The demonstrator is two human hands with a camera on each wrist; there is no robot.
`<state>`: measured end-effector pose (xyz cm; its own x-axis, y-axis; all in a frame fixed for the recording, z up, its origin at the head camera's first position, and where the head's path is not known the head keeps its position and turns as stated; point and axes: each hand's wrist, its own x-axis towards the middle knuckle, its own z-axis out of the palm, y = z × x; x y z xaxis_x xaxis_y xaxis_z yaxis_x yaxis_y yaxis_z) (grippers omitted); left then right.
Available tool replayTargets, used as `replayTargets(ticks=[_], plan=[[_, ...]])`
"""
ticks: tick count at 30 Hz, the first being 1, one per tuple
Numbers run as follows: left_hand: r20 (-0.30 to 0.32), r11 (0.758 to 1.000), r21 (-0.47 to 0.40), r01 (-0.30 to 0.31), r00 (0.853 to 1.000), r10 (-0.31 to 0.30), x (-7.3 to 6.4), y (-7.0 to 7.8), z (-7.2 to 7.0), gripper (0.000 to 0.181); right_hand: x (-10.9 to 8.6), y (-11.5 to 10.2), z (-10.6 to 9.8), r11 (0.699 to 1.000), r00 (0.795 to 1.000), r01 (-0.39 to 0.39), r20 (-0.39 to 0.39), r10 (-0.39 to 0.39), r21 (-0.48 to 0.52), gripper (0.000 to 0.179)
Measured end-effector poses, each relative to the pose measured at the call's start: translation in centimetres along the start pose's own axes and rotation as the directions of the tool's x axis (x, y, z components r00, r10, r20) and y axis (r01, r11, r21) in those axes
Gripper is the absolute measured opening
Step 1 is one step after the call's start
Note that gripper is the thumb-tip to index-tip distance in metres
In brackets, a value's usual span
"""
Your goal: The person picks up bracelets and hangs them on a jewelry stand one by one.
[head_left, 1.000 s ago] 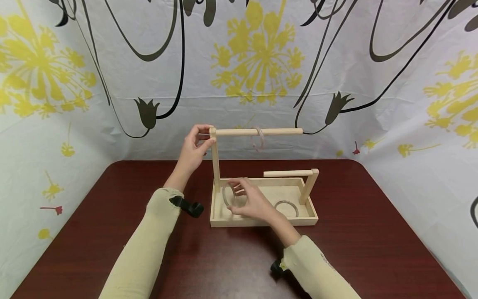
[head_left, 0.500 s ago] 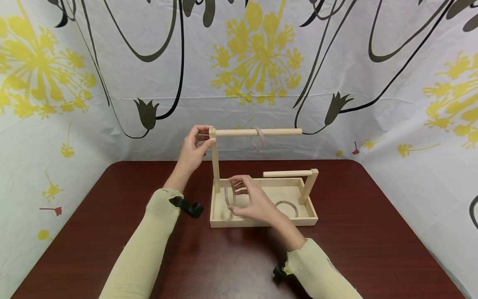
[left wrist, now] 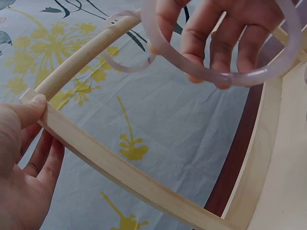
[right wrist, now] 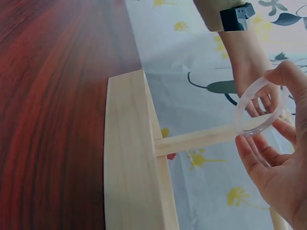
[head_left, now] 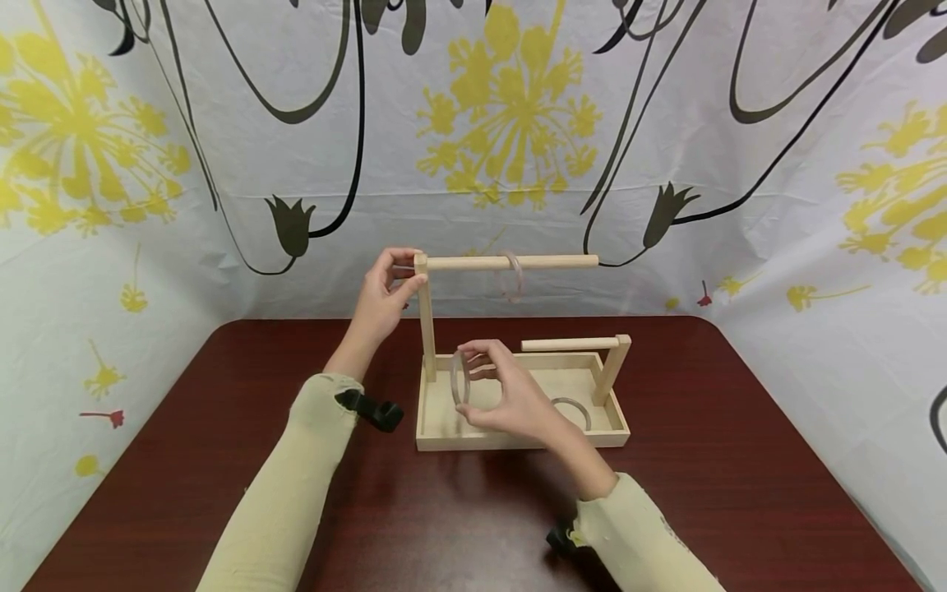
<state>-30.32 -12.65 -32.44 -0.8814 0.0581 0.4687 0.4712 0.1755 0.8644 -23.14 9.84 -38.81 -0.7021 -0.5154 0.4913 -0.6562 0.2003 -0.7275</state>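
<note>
My right hand pinches a pale translucent bangle between thumb and fingertips, above the left part of a wooden stand's tray. The bangle is upright, seen nearly edge-on in the head view; in the left wrist view its ring looks large and close. With thumb and fingers, my left hand grips the top of the stand's tall left post. A second, pinkish bangle hangs around the upper bar. Another bangle lies in the tray, partly hidden by my right hand.
A short post at the tray's right carries a lower bar pointing left. The upper bar's right end is free. Under the stand is a dark red-brown table; a patterned cloth hangs behind and at the sides.
My right hand has shifted slightly up and to the right with the bangle, which has turned more edge-on to the head view. My left hand has stayed on the post.
</note>
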Motion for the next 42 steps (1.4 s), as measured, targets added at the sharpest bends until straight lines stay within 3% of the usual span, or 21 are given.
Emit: replayTargets(ticks=[17,33,42], plan=[[-0.008,1.000,-0.013,-0.004,1.000,0.003,0.1,0.0,0.0,0.036,0.3,-1.1,-2.2,0.999,0.998,-0.001,-0.063,0.004,0.038,0.070],[-0.004,1.000,-0.028,-0.007,1.000,0.007,0.1,0.1,0.0,0.036,0.5,-1.6,-4.6,0.999,0.984,0.031,-0.175,-0.029,0.010,0.069],[-0.002,1.000,-0.006,-0.003,1.000,0.003,0.1,0.1,0.0,0.037,0.2,-1.7,-5.9,1.000,0.975,0.010,-0.220,-0.014,-0.019,0.071]])
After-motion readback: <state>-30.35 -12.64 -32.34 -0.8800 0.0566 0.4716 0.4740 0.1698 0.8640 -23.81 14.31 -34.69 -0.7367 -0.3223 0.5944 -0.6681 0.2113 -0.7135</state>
